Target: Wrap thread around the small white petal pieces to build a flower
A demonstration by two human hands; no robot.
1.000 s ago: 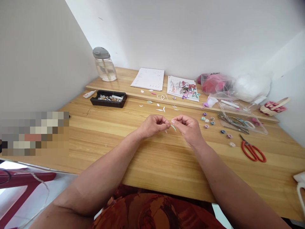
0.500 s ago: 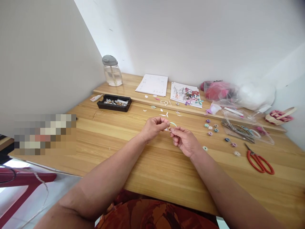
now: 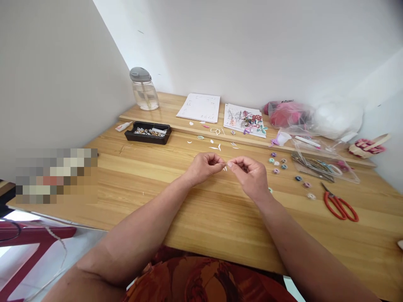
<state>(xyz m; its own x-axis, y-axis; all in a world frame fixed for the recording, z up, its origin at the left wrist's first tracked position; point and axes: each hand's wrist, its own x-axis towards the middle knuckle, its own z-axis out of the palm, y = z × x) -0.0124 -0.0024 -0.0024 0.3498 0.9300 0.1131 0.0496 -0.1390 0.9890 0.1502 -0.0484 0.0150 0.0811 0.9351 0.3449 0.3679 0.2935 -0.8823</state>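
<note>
Small spools (image 3: 298, 178) lie between the right hand (image 3: 253, 176) and red-handled scissors (image 3: 336, 201).

L hand (image 3: 206, 169) & R hand (image 3: 250, 174): fingertips cover most of pinched workpc. (image 3: 225, 168); remainder too small to ID. Green spool (image 3: 270, 190): partly hidden behind R wrist. White obj. (image 3: 400, 244): cut off, right edge of view. Red frame (image 3: 34, 241): cut off, left edge. Pixelated area (image 3: 56, 176): contents unreadable. Sheet (image 3: 199, 108) markings: too small to read.
</note>
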